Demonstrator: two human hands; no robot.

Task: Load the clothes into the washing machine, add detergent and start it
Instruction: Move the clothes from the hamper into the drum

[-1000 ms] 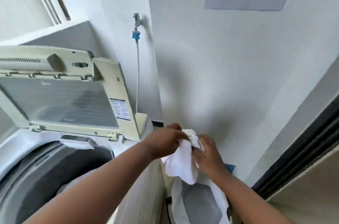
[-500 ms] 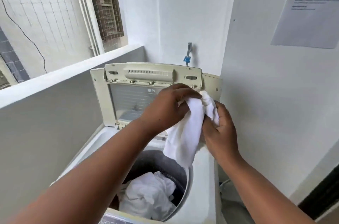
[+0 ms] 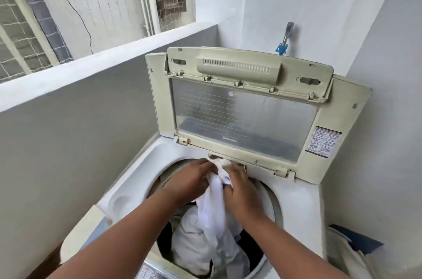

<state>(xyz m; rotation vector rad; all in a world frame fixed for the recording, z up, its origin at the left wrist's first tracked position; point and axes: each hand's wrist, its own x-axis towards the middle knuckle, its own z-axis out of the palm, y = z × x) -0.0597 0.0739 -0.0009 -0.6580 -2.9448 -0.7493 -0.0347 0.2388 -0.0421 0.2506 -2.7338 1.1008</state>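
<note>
A cream top-loading washing machine (image 3: 132, 178) stands below me with its lid (image 3: 246, 116) raised upright at the back. Over the drum opening, my left hand (image 3: 191, 181) and my right hand (image 3: 239, 189) both grip a white garment (image 3: 212, 205). It hangs down from my fingers into the drum. Under it in the drum lie other white clothes (image 3: 194, 246). My forearms cover part of the drum rim.
A grey parapet wall (image 3: 75, 123) runs close along the machine's left side. A white wall (image 3: 388, 119) bounds the right, with a tap and blue fitting (image 3: 283, 43) behind the lid. A laundry bag (image 3: 347, 253) stands low at the right.
Both hands have carried the white garment from chest height down to the drum opening. The view has tilted down, so the whole machine top now shows.
</note>
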